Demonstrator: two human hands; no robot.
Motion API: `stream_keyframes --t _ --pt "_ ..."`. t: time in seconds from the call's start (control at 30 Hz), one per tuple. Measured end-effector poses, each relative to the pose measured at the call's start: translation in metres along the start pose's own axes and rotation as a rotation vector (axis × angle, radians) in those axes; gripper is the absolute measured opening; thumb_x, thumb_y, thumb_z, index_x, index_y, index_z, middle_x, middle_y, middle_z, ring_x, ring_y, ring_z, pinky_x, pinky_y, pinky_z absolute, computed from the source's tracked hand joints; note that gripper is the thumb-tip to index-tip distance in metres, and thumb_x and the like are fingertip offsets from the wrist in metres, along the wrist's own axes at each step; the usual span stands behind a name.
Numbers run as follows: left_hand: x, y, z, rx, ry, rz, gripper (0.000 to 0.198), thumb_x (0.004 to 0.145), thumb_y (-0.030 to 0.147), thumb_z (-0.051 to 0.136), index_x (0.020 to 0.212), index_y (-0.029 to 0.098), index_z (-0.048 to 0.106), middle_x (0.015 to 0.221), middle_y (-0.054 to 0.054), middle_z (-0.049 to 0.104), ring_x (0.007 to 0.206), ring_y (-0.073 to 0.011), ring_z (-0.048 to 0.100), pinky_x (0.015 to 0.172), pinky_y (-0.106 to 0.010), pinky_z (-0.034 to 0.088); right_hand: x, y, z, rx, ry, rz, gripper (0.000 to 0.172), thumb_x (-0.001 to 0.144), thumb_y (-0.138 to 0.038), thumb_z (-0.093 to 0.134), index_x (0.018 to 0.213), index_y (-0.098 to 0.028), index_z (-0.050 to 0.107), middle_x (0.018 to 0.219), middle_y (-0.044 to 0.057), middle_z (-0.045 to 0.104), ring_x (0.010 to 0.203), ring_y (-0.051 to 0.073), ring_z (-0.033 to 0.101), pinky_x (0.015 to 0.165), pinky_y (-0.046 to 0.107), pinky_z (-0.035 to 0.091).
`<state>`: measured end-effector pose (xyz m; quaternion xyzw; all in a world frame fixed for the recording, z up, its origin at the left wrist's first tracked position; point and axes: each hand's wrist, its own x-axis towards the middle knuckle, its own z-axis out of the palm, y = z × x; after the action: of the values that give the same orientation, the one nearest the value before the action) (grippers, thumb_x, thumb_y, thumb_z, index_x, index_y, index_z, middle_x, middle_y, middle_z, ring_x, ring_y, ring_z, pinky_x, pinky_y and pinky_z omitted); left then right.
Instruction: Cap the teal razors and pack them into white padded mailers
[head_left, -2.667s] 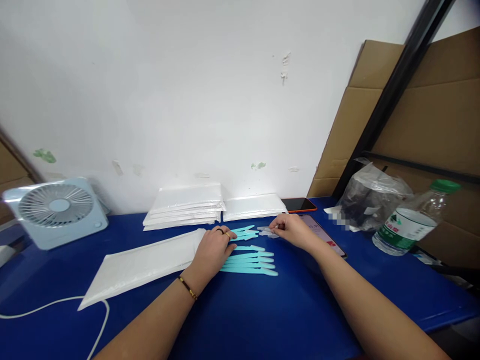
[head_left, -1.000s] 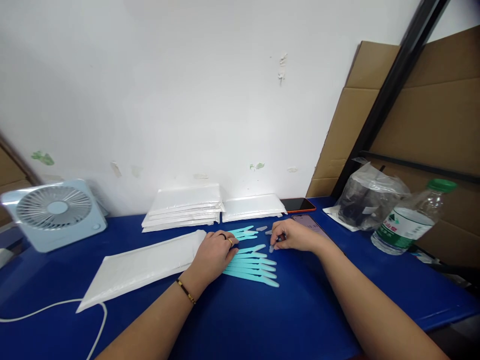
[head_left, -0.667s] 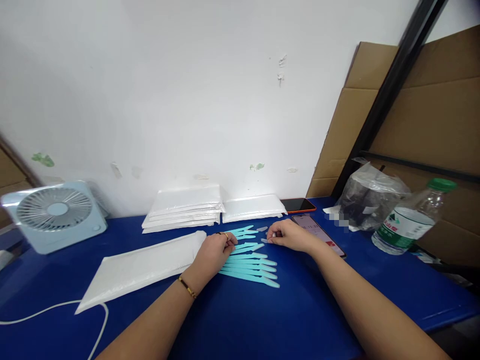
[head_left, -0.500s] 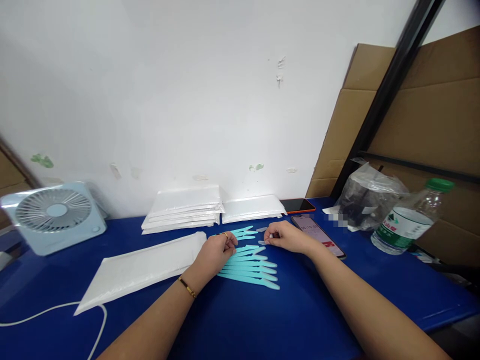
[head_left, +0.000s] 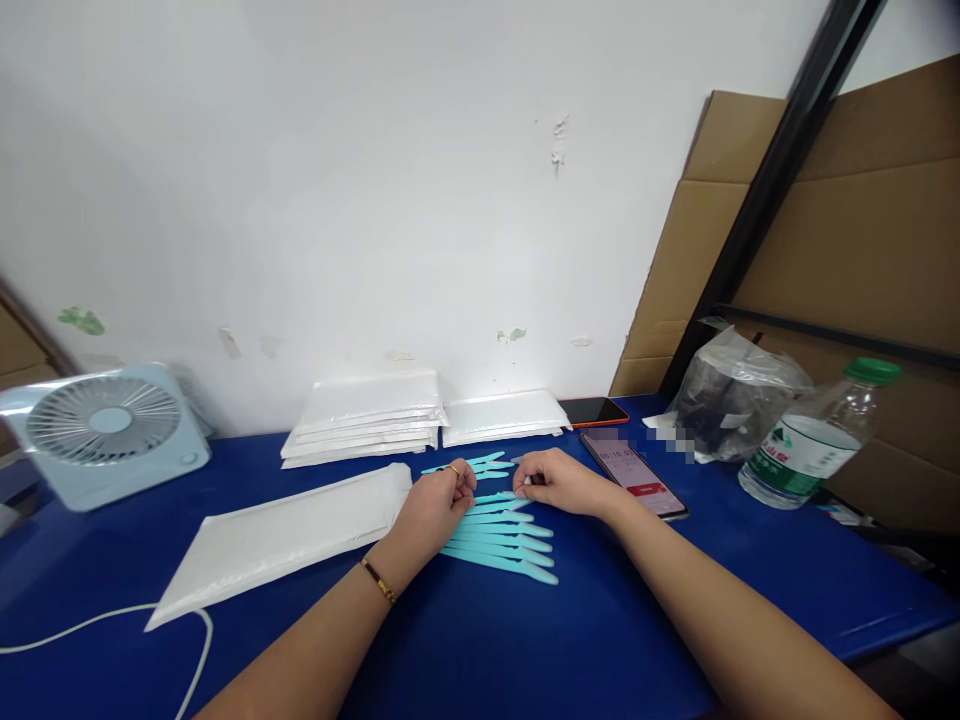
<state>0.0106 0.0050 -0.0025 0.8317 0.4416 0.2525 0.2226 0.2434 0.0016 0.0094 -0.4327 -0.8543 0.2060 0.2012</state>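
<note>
At the near left of the blue tabletop (head_left: 615, 625), a white cable (head_left: 211, 632) loops past the corner of a packet (head_left: 285, 535). Near the middle lies a fan of turquoise sticks (head_left: 501, 541) with pale tips pointing right. The left hand (head_left: 431, 505) lies over their other ends, its fingers drawn narrow and apparently pinching the stick (head_left: 492, 498) at the top of the fan. The right hand (head_left: 559, 482) has its fingers pressed together at that stick's tip and seems to pinch it; any small clear piece there is hidden.

With so little to grip, a slip could skew the tip or flick a piece away, and a shift of the left wrist could scatter the fan. The right hand is also near a lit phone (head_left: 637, 475) and could nudge it.

Just beyond the fingers lie a few more sticks (head_left: 487, 467). Farther back, a packet stack (head_left: 367, 412) stands beside a lower pile (head_left: 506, 415); the packets are opaque, so their contents cannot be told. To the right, the green-capped bottle (head_left: 806, 455) appears to hold clear liquid, and a clear bag (head_left: 739, 395) wraps something dark.
</note>
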Motion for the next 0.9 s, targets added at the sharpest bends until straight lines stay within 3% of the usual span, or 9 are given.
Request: stream_keyframes --t 0.17,0.33,0.43,0.57,0.73,0.9 --pt "0.0 -0.002 0.002 0.024 -0.034 0.019 0.013 0.077 0.018 0.048 0.087 0.021 0.056 0.073 0.002 0.061 0.067 -0.0123 0.056 0.062 -0.022 0.041 0.0 -0.001 -0.002 0.027 0.017 -0.033 0.013 0.077 -0.021 0.055 0.079 -0.018 0.068 0.079 0.002 0.066 0.071 0.013 0.058 0.063 0.022 0.042" --pt "-0.001 -0.004 -0.003 0.285 0.032 0.092 0.026 0.083 0.027 0.048 0.106 0.023 0.06 0.103 -0.004 0.061 0.097 -0.02 0.053 0.083 -0.032 0.04 -0.012 0.018 -0.029 -0.051 0.183 0.158 0.015 0.077 -0.026 0.055 0.08 -0.019 0.068 0.078 0.003 0.067 0.067 0.014 0.058 0.06 0.023 0.041" --pt "-0.002 -0.003 -0.006 0.419 0.032 0.1 0.028 0.087 0.031 0.044 0.108 0.023 0.06 0.106 -0.005 0.06 0.102 -0.0218 0.05 0.083 -0.035 0.039 -0.017 0.026 -0.038 -0.11 0.122 0.193 0.012 0.069 -0.025 0.063 0.078 -0.02 0.069 0.076 0.001 0.067 0.065 0.014 0.057 0.057 0.022 0.04" --pt "-0.005 0.001 -0.006 0.476 0.005 0.124 0.03 0.089 0.035 0.04 0.107 0.023 0.061 0.102 -0.005 0.061 0.099 -0.0216 0.051 0.082 -0.036 0.039 -0.015 0.026 -0.031 -0.078 0.022 0.177 0.01 0.068 -0.025 0.065 0.076 -0.021 0.07 0.078 0.0 0.069 0.067 0.014 0.059 0.058 0.021 0.041" --pt "-0.007 0.004 -0.002 0.428 -0.013 0.156 0.034 0.09 0.039 0.039 0.11 0.024 0.061 0.106 -0.005 0.06 0.101 -0.0214 0.051 0.084 -0.036 0.04 -0.005 0.022 -0.012 -0.02 0.102 0.187 0.012 0.07 -0.029 0.065 0.075 -0.02 0.071 0.074 0.002 0.068 0.066 0.014 0.059 0.059 0.022 0.041" --pt "-0.008 0.004 0.003 0.282 -0.067 0.229 0.038 0.089 0.039 0.039 0.118 0.021 0.056 0.112 -0.006 0.056 0.106 -0.0196 0.049 0.091 -0.032 0.041 0.002 0.02 0.001 -0.009 0.132 0.092 0.01 0.071 -0.028 0.066 0.075 -0.021 0.072 0.074 0.001 0.065 0.064 0.012 0.057 0.057 0.02 0.04"
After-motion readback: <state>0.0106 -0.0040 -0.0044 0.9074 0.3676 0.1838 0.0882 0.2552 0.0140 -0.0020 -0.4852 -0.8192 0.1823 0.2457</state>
